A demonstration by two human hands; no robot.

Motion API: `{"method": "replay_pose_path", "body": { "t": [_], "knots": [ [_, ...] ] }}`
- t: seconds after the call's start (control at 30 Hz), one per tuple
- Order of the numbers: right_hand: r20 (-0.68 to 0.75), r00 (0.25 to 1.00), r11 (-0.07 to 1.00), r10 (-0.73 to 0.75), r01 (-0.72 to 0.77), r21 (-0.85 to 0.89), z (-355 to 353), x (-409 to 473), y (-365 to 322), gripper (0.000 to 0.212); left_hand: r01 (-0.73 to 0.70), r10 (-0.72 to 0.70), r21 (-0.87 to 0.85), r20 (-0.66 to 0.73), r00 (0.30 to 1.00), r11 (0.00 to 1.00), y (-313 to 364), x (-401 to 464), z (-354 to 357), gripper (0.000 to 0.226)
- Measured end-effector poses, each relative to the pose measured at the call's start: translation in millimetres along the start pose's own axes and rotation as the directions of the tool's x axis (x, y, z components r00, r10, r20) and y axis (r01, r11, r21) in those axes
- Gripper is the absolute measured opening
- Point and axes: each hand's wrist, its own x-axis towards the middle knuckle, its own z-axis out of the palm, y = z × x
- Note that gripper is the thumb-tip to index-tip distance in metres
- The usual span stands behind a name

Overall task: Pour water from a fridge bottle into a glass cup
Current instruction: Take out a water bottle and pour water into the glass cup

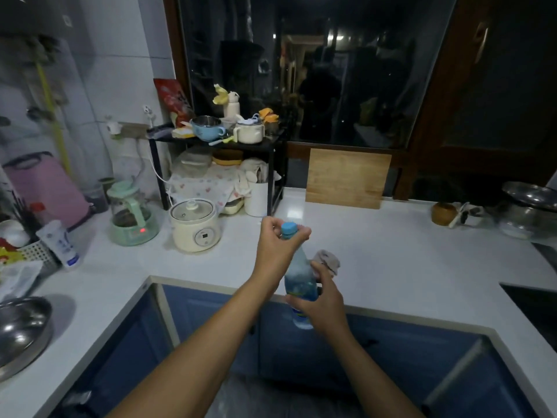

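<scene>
A clear plastic water bottle (298, 279) with a blue label and a blue cap (288, 229) is held tilted over the front edge of the white counter (391, 260). My right hand (321, 300) grips its body near the lower half. Around the cap, the fingers of my left hand (278, 244) are closed from the left side. Just behind my right hand a glass cup (328, 260) stands on the counter, partly hidden by that hand and blurred.
A cream slow cooker (196, 227) and a green electric kettle (131, 215) stand at the left. A black rack (217, 164) holds bowls and cups. A wooden board (346, 178) leans on the window. Metal bowl (21, 330) at far left, pots (527, 209) at far right.
</scene>
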Motion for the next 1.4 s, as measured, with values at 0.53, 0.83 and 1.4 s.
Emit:
{"method": "replay_pose_path", "body": {
  "t": [0.53,0.83,1.4],
  "knots": [
    [0.169,0.981,0.995,0.096,-0.089,-0.049,20,196,106,0.076,0.059,-0.125,0.375,0.154,0.980,0.925,-95,198,-27,0.027],
    [0.315,0.939,0.979,0.142,-0.086,-0.187,10,273,160,0.075,0.232,-0.217,0.559,-0.095,0.972,0.796,-174,267,-17,0.042],
    [0.358,0.848,0.833,0.390,-0.160,-0.530,-16,313,198,0.077,0.656,-0.658,-0.049,-0.025,0.753,0.753,-291,224,-4,0.016]
  ]
}}
